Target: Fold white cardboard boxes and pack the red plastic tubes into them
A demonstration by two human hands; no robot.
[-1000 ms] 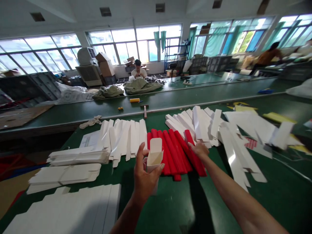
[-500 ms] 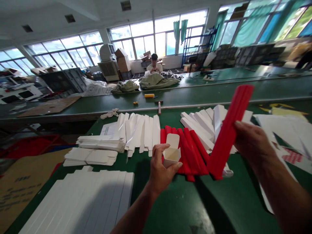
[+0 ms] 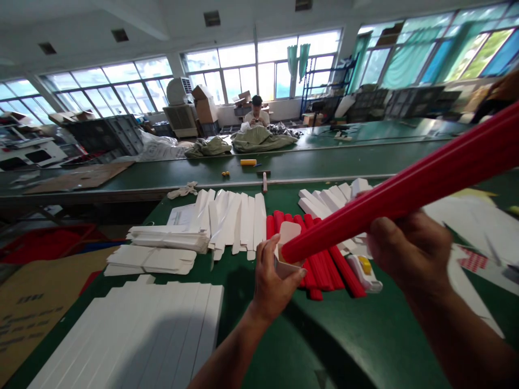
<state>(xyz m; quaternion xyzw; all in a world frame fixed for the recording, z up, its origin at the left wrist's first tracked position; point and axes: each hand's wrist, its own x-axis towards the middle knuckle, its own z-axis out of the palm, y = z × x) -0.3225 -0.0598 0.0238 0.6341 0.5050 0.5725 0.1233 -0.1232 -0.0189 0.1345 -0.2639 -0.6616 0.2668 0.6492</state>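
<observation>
My left hand is closed around a narrow white carton whose open end faces me, with its flap standing up. A long red roll slants across the right side, gripped near its middle by my right hand. The roll's lower tip sits at the carton's mouth; how deep it reaches inside I cannot tell. Behind and below it, several more red rolls lie side by side on the green table.
Long white cartons lie in a row at front left. Flat bundled cartons and loose ones are behind them. More cartons lie at right, near a small white-and-yellow dispenser. A person sits across the far bench.
My right hand has tilted the red roll from steep to slanting and brought its end left to the carton's opening. The white-and-yellow dispenser is now uncovered. My left hand has barely moved.
</observation>
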